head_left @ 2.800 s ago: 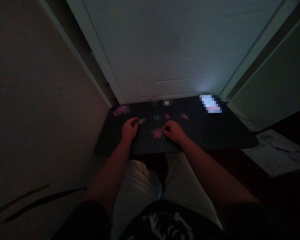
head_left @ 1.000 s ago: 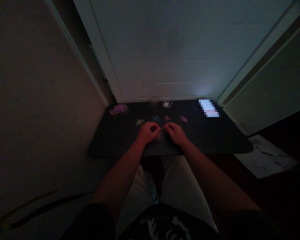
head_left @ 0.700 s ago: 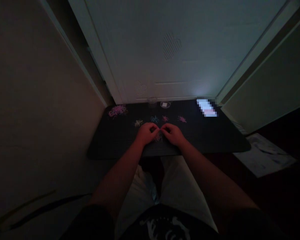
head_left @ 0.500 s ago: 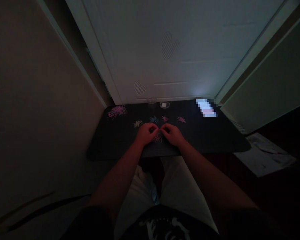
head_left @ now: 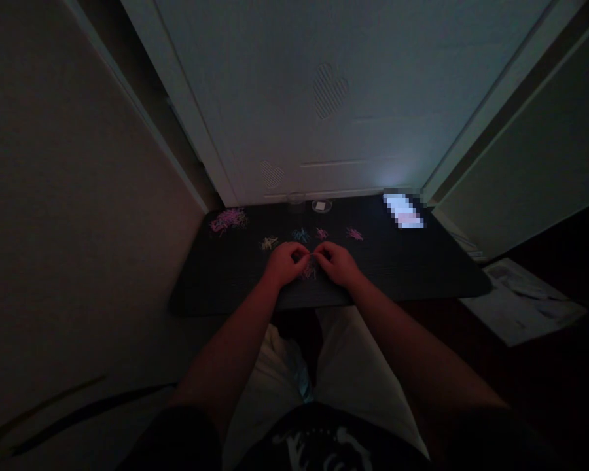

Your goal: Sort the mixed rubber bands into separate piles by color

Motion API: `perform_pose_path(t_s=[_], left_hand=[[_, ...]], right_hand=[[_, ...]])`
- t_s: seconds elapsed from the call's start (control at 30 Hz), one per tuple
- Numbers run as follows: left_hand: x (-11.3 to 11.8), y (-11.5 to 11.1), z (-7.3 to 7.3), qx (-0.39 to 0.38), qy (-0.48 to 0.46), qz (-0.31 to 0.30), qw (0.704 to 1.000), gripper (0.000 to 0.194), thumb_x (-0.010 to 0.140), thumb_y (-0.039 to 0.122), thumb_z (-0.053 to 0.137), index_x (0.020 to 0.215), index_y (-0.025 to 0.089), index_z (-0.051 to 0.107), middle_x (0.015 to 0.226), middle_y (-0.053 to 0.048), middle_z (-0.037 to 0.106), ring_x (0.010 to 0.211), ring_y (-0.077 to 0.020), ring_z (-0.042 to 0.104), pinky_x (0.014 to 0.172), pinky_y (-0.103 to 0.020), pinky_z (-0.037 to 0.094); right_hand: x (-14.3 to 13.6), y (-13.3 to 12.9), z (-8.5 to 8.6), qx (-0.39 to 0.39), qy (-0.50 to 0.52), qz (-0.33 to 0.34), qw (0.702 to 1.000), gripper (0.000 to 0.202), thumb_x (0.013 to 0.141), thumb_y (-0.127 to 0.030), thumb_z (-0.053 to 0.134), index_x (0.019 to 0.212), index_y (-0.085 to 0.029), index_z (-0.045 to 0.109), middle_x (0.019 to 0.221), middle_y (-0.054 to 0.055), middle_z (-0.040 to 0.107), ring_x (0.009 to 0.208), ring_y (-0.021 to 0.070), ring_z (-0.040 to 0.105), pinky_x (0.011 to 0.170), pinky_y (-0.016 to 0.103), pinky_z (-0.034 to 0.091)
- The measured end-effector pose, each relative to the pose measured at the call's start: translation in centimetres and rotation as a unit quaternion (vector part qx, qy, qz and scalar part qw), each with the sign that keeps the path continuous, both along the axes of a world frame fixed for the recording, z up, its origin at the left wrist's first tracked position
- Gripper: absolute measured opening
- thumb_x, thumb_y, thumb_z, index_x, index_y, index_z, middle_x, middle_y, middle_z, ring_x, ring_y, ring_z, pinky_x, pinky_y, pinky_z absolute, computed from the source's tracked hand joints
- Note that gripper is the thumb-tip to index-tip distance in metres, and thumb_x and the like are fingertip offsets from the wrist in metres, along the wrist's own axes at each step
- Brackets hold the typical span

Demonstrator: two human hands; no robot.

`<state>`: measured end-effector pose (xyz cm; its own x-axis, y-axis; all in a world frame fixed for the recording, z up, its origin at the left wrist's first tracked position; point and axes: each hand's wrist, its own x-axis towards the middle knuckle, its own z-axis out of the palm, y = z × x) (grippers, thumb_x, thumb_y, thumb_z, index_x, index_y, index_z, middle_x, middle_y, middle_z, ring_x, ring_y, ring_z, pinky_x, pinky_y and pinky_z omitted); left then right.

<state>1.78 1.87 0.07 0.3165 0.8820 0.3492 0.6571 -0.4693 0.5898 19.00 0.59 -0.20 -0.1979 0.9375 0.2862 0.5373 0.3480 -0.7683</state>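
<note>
My left hand (head_left: 287, 263) and my right hand (head_left: 337, 263) meet near the middle of the dark table. The fingertips of both are pinched and almost touch, with a tiny thin piece (head_left: 312, 254) between them; its kind is too small and dim to tell. Under the hands lies a loose pinkish pile (head_left: 309, 270) of similar thin pieces, partly covered by my left fingers. Just beyond them are small separate piles: a yellowish pile (head_left: 268, 243), a blue pile (head_left: 300, 234), a pink pile (head_left: 321, 233) and another pink pile (head_left: 354, 233).
A larger pink-purple pile (head_left: 228, 220) lies at the table's far left. Along the back stand a clear round container (head_left: 296, 203) and a round lid-like disc (head_left: 322, 206) with a white square. A lit phone (head_left: 403, 210) lies at back right. A white door (head_left: 275, 98) rises behind the table (head_left: 412, 268).
Both hands keep nearly the same place and stay pinched together. The thin piece between the fingertips looks paler than before. The view has shifted very slightly.
</note>
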Motion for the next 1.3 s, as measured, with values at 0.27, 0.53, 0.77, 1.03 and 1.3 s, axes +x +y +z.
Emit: perform_pose_path(t_s=[0.27,0.53,0.77,1.03,1.3], left_hand=[[0.08,0.01,0.02,-0.004,-0.001,0.02,1.0,0.014,0.079,0.029,0.055,0.08,0.018,0.063,0.077,-0.002,0.065,0.076,-0.0156,0.058,0.07,-0.028,0.045],[0.04,-0.03,0.06,-0.002,-0.01,0.024,1.0,0.014,0.078,0.029,0.055,0.079,0.018,0.063,0.078,-0.002,0.066,0.075,-0.015,0.058,0.071,-0.028,0.046],[0.0,0.01,-0.01,-0.009,-0.013,0.023,1.0,0.014,0.078,0.029,0.055,0.08,0.018,0.064,0.078,-0.002,0.066,0.076,-0.0151,0.059,0.072,-0.028,0.046],[0.06,-0.02,0.07,-0.015,-0.012,0.015,1.0,0.014,0.077,0.029,0.057,0.082,0.018,0.064,0.082,-0.003,0.067,0.078,-0.0154,0.059,0.073,-0.029,0.047],[0.08,-0.02,0.05,-0.014,-0.005,-0.006,1.0,0.016,0.078,0.029,0.056,0.083,0.018,0.064,0.081,-0.002,0.067,0.077,-0.0151,0.059,0.072,-0.028,0.045]], right_hand=[[0.1,0.17,-0.17,-0.001,0.003,-0.006,1.0,0.012,0.08,-0.027,0.051,0.078,-0.018,0.059,0.068,0.0,0.059,0.062,0.0124,0.051,0.059,0.024,0.038],[0.13,0.16,-0.27,-0.002,0.021,-0.009,1.0,0.011,0.077,-0.026,0.052,0.077,-0.018,0.059,0.068,0.0,0.059,0.062,0.0125,0.053,0.059,0.024,0.04],[0.15,0.12,-0.12,-0.007,0.035,-0.017,0.999,0.009,0.074,-0.023,0.053,0.078,-0.018,0.058,0.068,0.0,0.059,0.061,0.0124,0.052,0.059,0.024,0.04],[0.08,0.0,-0.02,-0.003,0.032,-0.009,0.999,0.009,0.076,-0.024,0.052,0.075,-0.018,0.058,0.066,0.0,0.058,0.061,0.0121,0.051,0.058,0.024,0.039],[0.15,0.06,0.02,-0.006,0.019,-0.002,1.0,0.009,0.075,-0.024,0.053,0.074,-0.018,0.059,0.067,0.0,0.058,0.062,0.0119,0.05,0.059,0.024,0.038]])
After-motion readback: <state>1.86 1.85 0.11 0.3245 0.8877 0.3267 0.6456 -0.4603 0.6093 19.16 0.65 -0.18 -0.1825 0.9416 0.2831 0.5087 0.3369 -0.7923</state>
